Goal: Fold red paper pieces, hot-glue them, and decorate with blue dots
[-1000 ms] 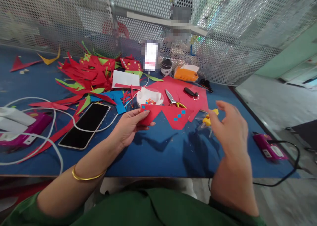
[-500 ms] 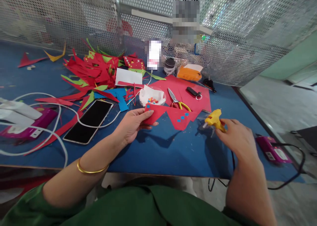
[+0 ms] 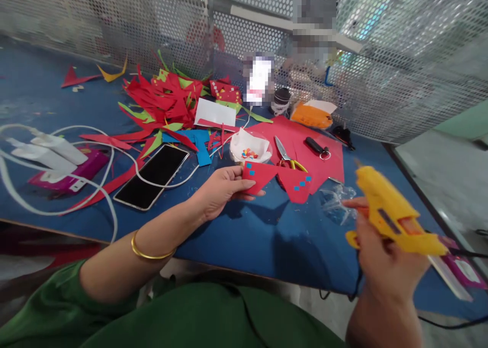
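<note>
Between the thumb and fingers of my left hand (image 3: 224,190) is the left end of a red paper strip (image 3: 293,182), cut into pointed flaps with small blue squares on them. The strip hangs just above the blue table. My right hand (image 3: 385,256) grips a yellow hot glue gun (image 3: 389,208), raised at the right with its nozzle toward the upper left and a clear glue stick (image 3: 452,279) out of its back. Behind the strip sit a bowl (image 3: 249,147) with small coloured paper bits and scissors (image 3: 285,154) with yellow and red handles.
Red and green paper scraps (image 3: 171,101) are heaped at the back left. A dark phone (image 3: 152,177) lies under a white cable beside a purple power strip (image 3: 72,172). Crumpled clear plastic (image 3: 339,203) lies near the glue gun. A perforated metal screen (image 3: 251,37) borders the back.
My right hand has lifted the glue gun off the table, where it lay under my fingers. My left hand keeps hold of the red strip. The whole view has shifted slightly.
</note>
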{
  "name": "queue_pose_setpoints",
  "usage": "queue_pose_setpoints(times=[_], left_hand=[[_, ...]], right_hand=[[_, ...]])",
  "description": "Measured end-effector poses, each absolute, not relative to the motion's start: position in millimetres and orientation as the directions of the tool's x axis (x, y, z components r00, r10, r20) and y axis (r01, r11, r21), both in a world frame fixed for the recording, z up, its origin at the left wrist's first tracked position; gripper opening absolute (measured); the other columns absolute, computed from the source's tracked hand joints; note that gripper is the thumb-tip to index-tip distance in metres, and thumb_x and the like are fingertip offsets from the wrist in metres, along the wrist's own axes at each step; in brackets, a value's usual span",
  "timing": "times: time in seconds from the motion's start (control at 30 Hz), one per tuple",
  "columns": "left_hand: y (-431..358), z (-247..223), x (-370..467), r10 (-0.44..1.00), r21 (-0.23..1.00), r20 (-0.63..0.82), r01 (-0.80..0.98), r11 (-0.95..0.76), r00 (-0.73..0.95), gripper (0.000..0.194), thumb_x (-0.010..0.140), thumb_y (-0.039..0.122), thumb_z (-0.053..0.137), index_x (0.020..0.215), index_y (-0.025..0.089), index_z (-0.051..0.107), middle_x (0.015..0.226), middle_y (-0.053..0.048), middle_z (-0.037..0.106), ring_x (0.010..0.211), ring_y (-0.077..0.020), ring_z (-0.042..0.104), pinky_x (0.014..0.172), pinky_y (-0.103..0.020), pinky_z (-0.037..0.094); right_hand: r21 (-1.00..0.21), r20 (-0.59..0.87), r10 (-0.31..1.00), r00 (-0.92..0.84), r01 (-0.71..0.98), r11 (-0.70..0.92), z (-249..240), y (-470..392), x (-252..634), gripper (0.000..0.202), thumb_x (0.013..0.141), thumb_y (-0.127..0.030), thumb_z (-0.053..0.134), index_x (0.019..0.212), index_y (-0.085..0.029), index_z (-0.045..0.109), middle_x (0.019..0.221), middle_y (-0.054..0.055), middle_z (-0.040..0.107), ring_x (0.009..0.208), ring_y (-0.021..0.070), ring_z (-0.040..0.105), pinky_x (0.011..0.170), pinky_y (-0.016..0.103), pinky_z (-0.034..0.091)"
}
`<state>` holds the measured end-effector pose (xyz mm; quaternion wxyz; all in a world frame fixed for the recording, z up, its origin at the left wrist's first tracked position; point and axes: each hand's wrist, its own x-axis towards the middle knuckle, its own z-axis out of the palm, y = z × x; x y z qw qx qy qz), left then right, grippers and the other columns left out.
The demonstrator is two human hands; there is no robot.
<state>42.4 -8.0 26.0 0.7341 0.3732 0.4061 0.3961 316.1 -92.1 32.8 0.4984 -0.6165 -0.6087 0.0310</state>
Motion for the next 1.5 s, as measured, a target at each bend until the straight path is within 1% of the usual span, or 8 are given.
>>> queue_pose_setpoints(times=[0.07, 0.13, 0.23, 0.33, 0.47, 0.97, 1.17, 1.5], left_hand=[[-8, 26, 43, 0.891, 0.875, -0.296, -0.276, 0.398, 0.346, 0.012, 0.08, 0.012, 0.07, 0.091, 0.014, 0.069, 0.085, -0.005, 0.076, 0.075, -0.0165, 0.075, 0.061, -0.02, 0.056], [-8, 26, 44, 0.897, 0.876, -0.295, -0.283, 0.391, 0.329, 0.015, 0.08, 0.012, 0.07, 0.095, 0.014, 0.07, 0.086, -0.005, 0.077, 0.074, -0.0156, 0.075, 0.061, -0.02, 0.056], [-8, 25, 45, 0.9, 0.868, -0.297, -0.303, 0.394, 0.318, 0.017, 0.079, 0.012, 0.071, 0.096, 0.015, 0.07, 0.086, -0.004, 0.077, 0.074, -0.014, 0.073, 0.061, -0.02, 0.055], [-9, 25, 45, 0.896, 0.855, -0.3, -0.323, 0.405, 0.329, 0.019, 0.078, 0.011, 0.071, 0.097, 0.015, 0.071, 0.087, -0.004, 0.077, 0.073, -0.0124, 0.071, 0.063, -0.02, 0.055], [-9, 25, 45, 0.892, 0.845, -0.292, -0.344, 0.41, 0.344, 0.019, 0.077, 0.008, 0.069, 0.095, 0.014, 0.072, 0.085, -0.004, 0.076, 0.071, -0.0105, 0.069, 0.066, -0.021, 0.055], [-11, 27, 44, 0.9, 0.851, -0.29, -0.344, 0.398, 0.325, 0.019, 0.076, 0.007, 0.069, 0.093, 0.014, 0.071, 0.088, -0.004, 0.076, 0.073, -0.011, 0.068, 0.069, -0.022, 0.055], [-10, 26, 44, 0.901, 0.85, -0.288, -0.347, 0.397, 0.326, 0.018, 0.075, 0.009, 0.071, 0.092, 0.015, 0.071, 0.086, -0.002, 0.075, 0.073, -0.0109, 0.068, 0.067, -0.021, 0.053], [-10, 26, 45, 0.91, 0.863, -0.262, -0.344, 0.37, 0.323, 0.017, 0.076, 0.008, 0.069, 0.091, 0.016, 0.07, 0.086, -0.002, 0.074, 0.072, -0.0109, 0.066, 0.066, -0.022, 0.054]], right_hand=[[-0.65, 0.497, 0.864, 0.085, 0.696, 0.305, 33, -97, 285, 0.018, 0.087, -0.025, 0.061, 0.104, -0.023, 0.068, 0.091, 0.004, 0.07, 0.061, 0.0137, 0.059, 0.055, 0.029, 0.047], [-0.608, 0.436, 0.896, -0.087, 0.705, 0.364, 33, -98, 260, 0.02, 0.087, -0.024, 0.06, 0.106, -0.023, 0.066, 0.091, 0.002, 0.07, 0.064, 0.0134, 0.062, 0.059, 0.027, 0.049], [-0.569, 0.426, 0.886, -0.182, 0.708, 0.419, 29, -92, 239, 0.015, 0.088, -0.024, 0.058, 0.102, -0.021, 0.063, 0.091, 0.002, 0.071, 0.068, 0.0137, 0.065, 0.06, 0.025, 0.05], [-0.547, 0.435, 0.883, -0.174, 0.728, 0.413, 25, -87, 233, 0.011, 0.09, -0.028, 0.059, 0.097, -0.021, 0.062, 0.086, 0.003, 0.07, 0.071, 0.0145, 0.068, 0.059, 0.024, 0.05], [-0.512, 0.442, 0.873, -0.207, 0.741, 0.435, 21, -85, 233, 0.013, 0.092, -0.034, 0.059, 0.093, -0.02, 0.062, 0.079, 0.002, 0.069, 0.066, 0.0141, 0.067, 0.054, 0.024, 0.048], [-0.473, 0.451, 0.86, -0.24, 0.752, 0.458, 22, -85, 230, 0.013, 0.092, -0.031, 0.058, 0.085, -0.021, 0.058, 0.07, 0.0, 0.062, 0.059, 0.0131, 0.061, 0.055, 0.025, 0.048], [-0.454, 0.45, 0.861, -0.239, 0.769, 0.451, 22, -84, 230, 0.017, 0.093, -0.032, 0.057, 0.08, -0.021, 0.056, 0.067, -0.001, 0.059, 0.056, 0.0118, 0.058, 0.052, 0.023, 0.045], [-0.437, 0.461, 0.854, -0.243, 0.775, 0.457, 22, -83, 229, 0.022, 0.093, -0.033, 0.057, 0.076, -0.021, 0.051, 0.064, -0.002, 0.056, 0.053, 0.0105, 0.055, 0.049, 0.023, 0.041]])
